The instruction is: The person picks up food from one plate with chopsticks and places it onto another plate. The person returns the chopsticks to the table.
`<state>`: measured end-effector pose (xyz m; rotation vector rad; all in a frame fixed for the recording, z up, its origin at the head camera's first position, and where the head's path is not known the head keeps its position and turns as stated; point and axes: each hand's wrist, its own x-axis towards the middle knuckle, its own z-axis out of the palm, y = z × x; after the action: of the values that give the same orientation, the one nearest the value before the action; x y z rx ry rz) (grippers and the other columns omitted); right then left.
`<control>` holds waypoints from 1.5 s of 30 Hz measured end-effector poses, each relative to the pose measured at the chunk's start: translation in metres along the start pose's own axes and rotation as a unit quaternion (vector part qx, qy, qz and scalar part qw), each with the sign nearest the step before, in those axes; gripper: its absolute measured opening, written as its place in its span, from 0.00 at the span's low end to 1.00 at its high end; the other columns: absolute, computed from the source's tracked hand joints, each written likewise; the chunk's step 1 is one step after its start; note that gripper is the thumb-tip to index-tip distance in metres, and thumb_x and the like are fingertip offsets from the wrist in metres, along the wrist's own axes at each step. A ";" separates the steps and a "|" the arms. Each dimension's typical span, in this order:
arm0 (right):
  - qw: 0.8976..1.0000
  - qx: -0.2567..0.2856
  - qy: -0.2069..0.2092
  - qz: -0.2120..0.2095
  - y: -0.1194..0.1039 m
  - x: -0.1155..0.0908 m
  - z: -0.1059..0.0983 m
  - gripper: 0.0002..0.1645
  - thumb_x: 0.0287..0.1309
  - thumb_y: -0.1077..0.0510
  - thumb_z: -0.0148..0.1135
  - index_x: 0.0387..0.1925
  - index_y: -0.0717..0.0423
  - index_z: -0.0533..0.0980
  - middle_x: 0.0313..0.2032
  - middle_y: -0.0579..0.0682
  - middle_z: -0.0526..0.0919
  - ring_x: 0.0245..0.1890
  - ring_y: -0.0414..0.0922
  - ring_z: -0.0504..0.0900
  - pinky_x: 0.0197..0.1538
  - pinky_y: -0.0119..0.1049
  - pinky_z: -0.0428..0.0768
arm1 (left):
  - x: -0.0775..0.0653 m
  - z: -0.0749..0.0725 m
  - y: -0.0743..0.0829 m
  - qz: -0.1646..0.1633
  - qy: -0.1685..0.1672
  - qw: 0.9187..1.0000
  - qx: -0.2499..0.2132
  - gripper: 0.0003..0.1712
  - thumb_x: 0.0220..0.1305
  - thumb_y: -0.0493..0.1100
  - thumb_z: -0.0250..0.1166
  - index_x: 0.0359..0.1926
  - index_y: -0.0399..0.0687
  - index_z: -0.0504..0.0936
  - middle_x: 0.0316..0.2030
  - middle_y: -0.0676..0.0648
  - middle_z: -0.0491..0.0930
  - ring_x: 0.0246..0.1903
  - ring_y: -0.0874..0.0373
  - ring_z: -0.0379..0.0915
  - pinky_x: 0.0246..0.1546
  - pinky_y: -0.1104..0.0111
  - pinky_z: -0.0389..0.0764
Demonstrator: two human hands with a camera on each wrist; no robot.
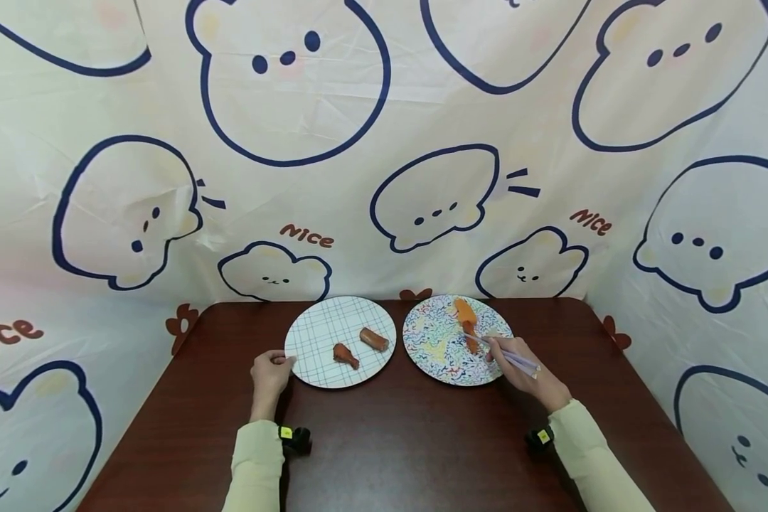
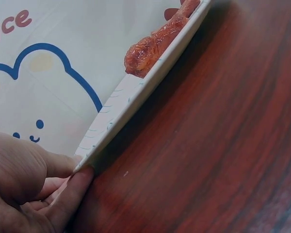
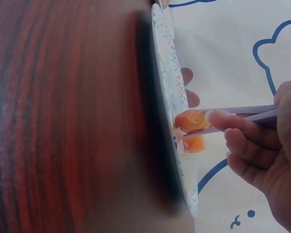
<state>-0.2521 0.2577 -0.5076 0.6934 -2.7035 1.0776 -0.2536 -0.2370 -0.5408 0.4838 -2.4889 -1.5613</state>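
My left hand [image 1: 272,377] pinches the left rim of a white plate [image 1: 313,320] with a grid pattern. On that plate lie a toy-like drumstick [image 1: 343,355] and a brown sausage-like piece [image 1: 374,339]; the left wrist view shows the drumstick [image 2: 157,46] close up. Pale purple chopsticks [image 1: 521,363] are in my right hand [image 1: 528,370], over a plate with a multicoloured speckled pattern [image 1: 432,320]. Their tips are at a reddish-orange food piece [image 1: 470,338], seen between the sticks in the right wrist view. An orange piece [image 1: 465,311] lies just behind it; its kind is unclear.
Both plates stand side by side near the far edge of a dark brown wooden table [image 1: 371,455]. A pale cloth [image 1: 333,199] with bear drawings hangs behind and at both sides.
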 end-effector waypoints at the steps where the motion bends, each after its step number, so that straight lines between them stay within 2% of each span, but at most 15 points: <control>1: 1.000 0.001 0.000 -0.003 0.001 0.000 0.001 0.18 0.78 0.62 0.46 0.38 0.65 0.82 0.18 0.41 0.70 0.15 0.32 0.60 0.18 0.29 0.63 | 0.000 0.000 0.000 0.000 0.000 1.000 0.001 0.20 0.70 0.39 0.64 0.55 0.26 0.78 0.42 0.32 0.79 0.36 0.44 0.79 0.31 0.63 0.78; 6: 1.000 0.001 0.005 -0.007 0.003 -0.001 0.002 0.19 0.78 0.62 0.47 0.36 0.63 0.82 0.17 0.39 0.68 0.15 0.31 0.59 0.18 0.28 0.63 | 0.000 0.000 0.000 -0.002 0.002 1.000 0.005 0.20 0.70 0.40 0.64 0.56 0.27 0.79 0.43 0.32 0.79 0.37 0.44 0.78 0.32 0.63 0.78; 11: 1.000 0.000 0.006 0.001 0.001 -0.002 0.003 0.22 0.79 0.58 0.47 0.34 0.62 0.83 0.17 0.38 0.66 0.16 0.33 0.63 0.18 0.29 0.66 | 0.002 0.001 0.001 -0.007 0.002 1.000 0.005 0.20 0.70 0.40 0.63 0.56 0.28 0.79 0.43 0.33 0.79 0.37 0.44 0.78 0.32 0.63 0.78; 15: 1.000 -0.011 0.003 -0.006 -0.006 -0.001 0.002 0.22 0.79 0.58 0.46 0.36 0.65 0.84 0.18 0.44 0.72 0.18 0.33 0.66 0.20 0.29 0.70 | 0.002 0.001 0.001 -0.009 0.001 1.000 0.004 0.20 0.70 0.40 0.63 0.56 0.28 0.79 0.43 0.33 0.79 0.38 0.43 0.78 0.32 0.62 0.78; 20: 0.999 -0.028 0.003 -0.027 -0.021 -0.002 0.003 0.18 0.77 0.62 0.48 0.40 0.66 0.84 0.28 0.55 0.83 0.26 0.35 0.73 0.32 0.29 0.76 | 0.002 0.001 0.000 -0.009 -0.002 1.000 0.003 0.20 0.70 0.40 0.63 0.56 0.28 0.78 0.45 0.32 0.79 0.39 0.42 0.78 0.33 0.61 0.78; 23: 0.997 -0.059 0.010 -0.050 -0.027 -0.003 0.006 0.15 0.75 0.64 0.50 0.44 0.66 0.83 0.34 0.58 0.85 0.32 0.41 0.77 0.37 0.35 0.81 | 0.002 0.001 0.000 -0.011 -0.001 1.000 0.004 0.20 0.70 0.40 0.64 0.56 0.28 0.79 0.44 0.32 0.79 0.38 0.43 0.78 0.32 0.62 0.78; 25: 0.993 -0.093 0.016 -0.065 -0.030 -0.004 0.009 0.15 0.73 0.63 0.53 0.48 0.67 0.82 0.39 0.59 0.86 0.37 0.45 0.80 0.43 0.42 0.84 | 0.002 0.001 -0.001 -0.011 0.000 1.000 0.004 0.20 0.70 0.40 0.64 0.56 0.29 0.79 0.43 0.33 0.79 0.37 0.44 0.79 0.31 0.63 0.78; 28: 0.986 -0.140 0.019 -0.087 -0.032 -0.002 0.014 0.18 0.70 0.63 0.55 0.56 0.67 0.80 0.45 0.59 0.87 0.41 0.50 0.82 0.49 0.50 0.84 | 0.003 0.001 -0.001 -0.009 0.003 1.000 0.001 0.19 0.70 0.39 0.64 0.56 0.29 0.79 0.42 0.34 0.80 0.34 0.46 0.81 0.30 0.65 0.77; 33: 0.965 -0.198 0.047 -0.165 -0.032 0.006 0.022 0.20 0.65 0.67 0.59 0.56 0.69 0.80 0.34 0.54 0.86 0.35 0.48 0.82 0.41 0.44 0.83 | 0.004 0.002 -0.002 -0.009 0.003 1.000 -0.003 0.20 0.69 0.39 0.64 0.56 0.29 0.79 0.40 0.36 0.80 0.32 0.49 0.82 0.29 0.67 0.76; 37: 0.952 -0.227 0.055 -0.198 -0.034 0.011 0.024 0.18 0.64 0.67 0.58 0.54 0.70 0.81 0.33 0.54 0.84 0.34 0.47 0.82 0.39 0.43 0.83 | 0.004 0.001 -0.003 -0.010 0.003 1.000 -0.003 0.20 0.69 0.39 0.64 0.56 0.28 0.79 0.41 0.35 0.80 0.32 0.50 0.83 0.29 0.66 0.76; 39: 0.954 -0.224 0.044 -0.197 -0.035 0.012 0.025 0.17 0.66 0.67 0.57 0.53 0.70 0.81 0.32 0.53 0.84 0.33 0.47 0.82 0.39 0.43 0.83 | 0.004 0.000 -0.003 -0.010 0.000 1.000 -0.004 0.20 0.70 0.39 0.64 0.56 0.28 0.78 0.41 0.34 0.79 0.31 0.51 0.83 0.29 0.66 0.77; 42: 0.963 -0.195 0.026 -0.185 -0.036 0.010 0.025 0.15 0.68 0.67 0.56 0.51 0.68 0.82 0.30 0.51 0.83 0.33 0.44 0.80 0.40 0.43 0.82 | 0.003 0.000 -0.002 -0.010 -0.003 1.000 -0.007 0.21 0.70 0.39 0.64 0.57 0.27 0.78 0.41 0.34 0.79 0.30 0.53 0.83 0.29 0.66 0.77; 45: 0.976 -0.128 0.017 -0.175 -0.037 0.007 0.025 0.12 0.69 0.68 0.55 0.41 0.65 0.84 0.27 0.51 0.83 0.31 0.40 0.77 0.39 0.40 0.81 | 0.003 0.000 -0.002 -0.010 0.000 1.000 -0.008 0.20 0.70 0.39 0.64 0.56 0.27 0.79 0.42 0.34 0.79 0.31 0.52 0.83 0.29 0.66 0.77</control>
<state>-0.2404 0.2151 -0.5011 1.0380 -2.4968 0.6397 -0.2562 -0.2385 -0.5424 0.5087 -2.4774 -1.5855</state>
